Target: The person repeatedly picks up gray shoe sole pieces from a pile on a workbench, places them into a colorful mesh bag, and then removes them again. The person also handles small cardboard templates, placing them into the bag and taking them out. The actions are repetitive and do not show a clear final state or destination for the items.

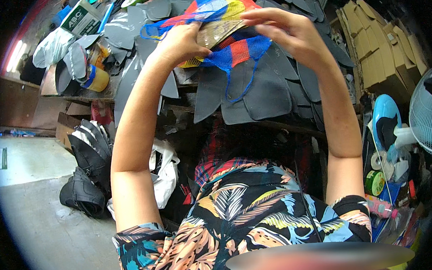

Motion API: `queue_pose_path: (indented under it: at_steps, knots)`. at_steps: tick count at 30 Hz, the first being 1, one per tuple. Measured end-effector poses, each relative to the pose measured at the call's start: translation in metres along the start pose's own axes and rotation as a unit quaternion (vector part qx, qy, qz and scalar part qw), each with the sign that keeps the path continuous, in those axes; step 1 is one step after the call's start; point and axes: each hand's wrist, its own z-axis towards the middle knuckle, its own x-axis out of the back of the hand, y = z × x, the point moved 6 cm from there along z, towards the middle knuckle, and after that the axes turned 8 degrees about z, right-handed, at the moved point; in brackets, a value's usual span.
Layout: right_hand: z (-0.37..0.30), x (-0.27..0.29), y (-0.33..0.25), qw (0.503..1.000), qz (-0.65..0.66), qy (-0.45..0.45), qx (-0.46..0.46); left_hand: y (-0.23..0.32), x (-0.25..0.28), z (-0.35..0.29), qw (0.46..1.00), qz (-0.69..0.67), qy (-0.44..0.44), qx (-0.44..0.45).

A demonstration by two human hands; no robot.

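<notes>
A mesh bag (241, 51) in red, blue and yellow checks lies over the worktable, its thin blue cord looping down at the front. Between the bag's folds shows a flat tan piece (218, 33) with a shiny surface; its kind is unclear. My left hand (184, 43) grips the bag at its left side, thumb at the front and the other fingers partly hidden by the mesh. My right hand (286, 28) is at the bag's right side, fingers stretched out and apart, slightly blurred. Dark grey sole-shaped sheets (267, 90) overlap under and around the bag.
At the table's left stand a yellow jar with a blue rim (96, 78), a white plastic bag (54, 47) and a green-and-white box (81, 19). Cardboard pieces (380, 53) are stacked at right, above a fan (424, 114). A black bag (84, 191) rests at lower left.
</notes>
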Motion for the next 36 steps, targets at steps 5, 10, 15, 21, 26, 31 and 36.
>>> queue_pose_path:
  at_steps: [5, 10, 15, 21, 26, 31, 36]
  knots:
    - [0.021, -0.017, 0.048, 0.977, -0.206, -0.058, -0.015, -0.007, -0.006, 0.002, 0.999, 0.006, 0.012, 0.039]
    - [0.026, -0.012, 0.082, 0.969, -0.243, -0.039, 0.02, -0.008, -0.004, 0.0, 0.997, 0.043, 0.05, 0.039]
    - [0.024, 0.002, 0.099, 0.98, -0.198, 0.013, 0.012, 0.008, 0.011, 0.0, 0.958, 0.142, 0.227, -0.101]
    - [0.008, -0.002, 0.086, 0.967, -0.245, 0.05, 0.041, -0.011, 0.006, 0.014, 0.991, 0.097, 0.057, 0.077]
    - [0.008, -0.003, 0.066, 0.953, -0.282, 0.069, 0.085, -0.014, 0.016, 0.021, 0.991, 0.068, 0.028, 0.113]
    - [0.009, -0.007, 0.064, 0.957, -0.273, 0.064, 0.075, -0.02, 0.015, 0.029, 0.992, 0.079, 0.011, 0.101]
    - [0.008, -0.009, 0.064, 0.946, -0.301, 0.077, 0.091, -0.023, 0.013, 0.037, 0.997, 0.059, 0.014, 0.044]
